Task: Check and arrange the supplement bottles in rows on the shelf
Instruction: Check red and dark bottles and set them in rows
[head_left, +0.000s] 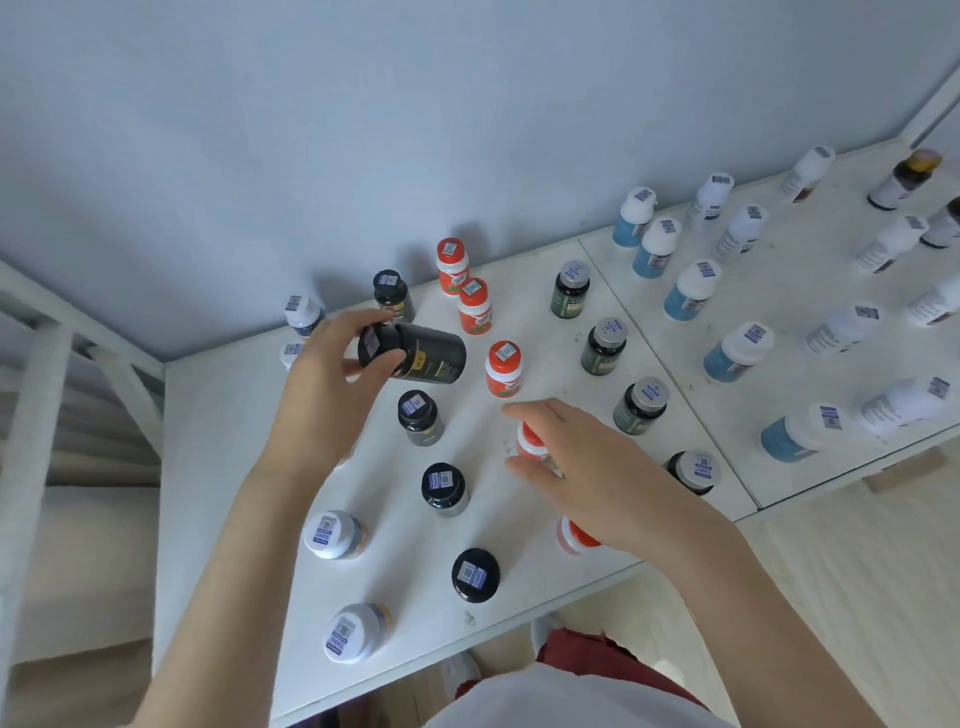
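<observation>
Your left hand (332, 379) was up over the back-left part of the shelf (218, 415), wrist bent. Thumb and fingers were clamped round the cap end of a black bottle (431, 356). Your right hand (597, 467) was stretched in from the front edge, palm down. Its forefinger and thumb curled either side of an orange-capped bottle (531, 441), and the grip looked closed on it, though the hand hid most of the body.

The black bottle was held above the standing ones and tipped right over on its side. Its long axis ran roughly along the shelf's back edge, stickered cap to the left, base pointing right. The orange-capped bottle stood upright near the middle of the shelf, cap up.

Behind it all was a pale blue wall (363, 130). The shelf was white and met a second white panel (831, 270) at a seam on the right. Blue-labelled bottles (688, 291) stood in a line on that panel. On your shelf, grey-capped green bottles (602, 345) ran from back edge to front beside the seam. Black-capped bottles (444, 488) lined up the same way nearer the middle. Two white-capped bottles (332, 535) sat toward the front-left corner.
</observation>
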